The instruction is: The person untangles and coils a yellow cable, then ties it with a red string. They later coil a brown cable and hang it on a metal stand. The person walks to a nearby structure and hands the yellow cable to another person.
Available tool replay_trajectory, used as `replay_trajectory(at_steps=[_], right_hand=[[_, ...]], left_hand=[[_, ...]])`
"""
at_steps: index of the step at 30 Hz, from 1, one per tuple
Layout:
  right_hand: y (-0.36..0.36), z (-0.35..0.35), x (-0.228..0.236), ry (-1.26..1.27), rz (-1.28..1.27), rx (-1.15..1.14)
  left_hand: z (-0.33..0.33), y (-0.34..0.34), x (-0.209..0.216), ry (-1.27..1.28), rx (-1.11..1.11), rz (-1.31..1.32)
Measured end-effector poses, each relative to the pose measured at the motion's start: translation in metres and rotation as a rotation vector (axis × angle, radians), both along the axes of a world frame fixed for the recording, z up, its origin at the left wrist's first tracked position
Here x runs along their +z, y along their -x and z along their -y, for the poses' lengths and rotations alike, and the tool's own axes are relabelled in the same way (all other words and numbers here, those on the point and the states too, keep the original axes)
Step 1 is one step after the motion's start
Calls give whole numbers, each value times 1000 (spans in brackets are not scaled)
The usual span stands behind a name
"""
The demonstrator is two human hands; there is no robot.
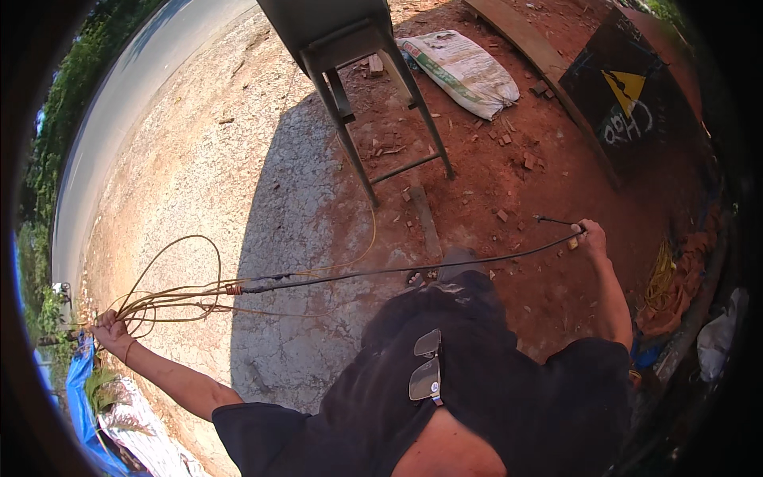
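A long black cable (381,273) stretches across in front of my body, nearly straight. Its right end is gripped by my right hand (590,240), fingers closed round it, and a short black tail (552,219) sticks out to the left above the hand. At the cable's left end, a copper-coloured wrapping (233,290) joins it to a bundle of yellowish wires (171,300). My left hand (113,330), arm stretched far left, is closed on that bundle; one wire loops up above it. A thin yellow wire (372,238) trails toward the metal stand.
A dark metal cabinet on a legged stand (362,119) rises ahead, casting a shadow. Beyond are a white sack (469,71), brick pieces (529,161), a plank (540,60) and a dark panel (636,95). Blue sheeting (82,405) lies at lower left; a road (119,103) runs far left.
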State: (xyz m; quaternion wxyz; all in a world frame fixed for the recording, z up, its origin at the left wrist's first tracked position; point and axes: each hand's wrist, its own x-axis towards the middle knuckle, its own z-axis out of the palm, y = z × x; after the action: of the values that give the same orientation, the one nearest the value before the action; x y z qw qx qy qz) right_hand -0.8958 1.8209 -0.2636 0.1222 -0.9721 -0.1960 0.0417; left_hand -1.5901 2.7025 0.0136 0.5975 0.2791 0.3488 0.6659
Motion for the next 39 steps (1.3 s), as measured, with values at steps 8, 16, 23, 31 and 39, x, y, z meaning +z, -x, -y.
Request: replay_trajectory(at_steps=[8,16,23,31,39], right_hand=[[-6,-125,101,-88,-38,225],[78,-412,252,-483,-428,1057],[119,-566,248,-864,-33,1254],[59,-629,253,-910,-268,1191],[102,-648,249,-1018,446,1264]], left_hand=[[86,-126,64,-170,-535,-414],[193,-326,37,-294,-892,-751],[209,-397,-32,-288,-1077,-590],[154,-407,14,-293,-1151,-823],[117,-440,46,-790,-1318,-1375]])
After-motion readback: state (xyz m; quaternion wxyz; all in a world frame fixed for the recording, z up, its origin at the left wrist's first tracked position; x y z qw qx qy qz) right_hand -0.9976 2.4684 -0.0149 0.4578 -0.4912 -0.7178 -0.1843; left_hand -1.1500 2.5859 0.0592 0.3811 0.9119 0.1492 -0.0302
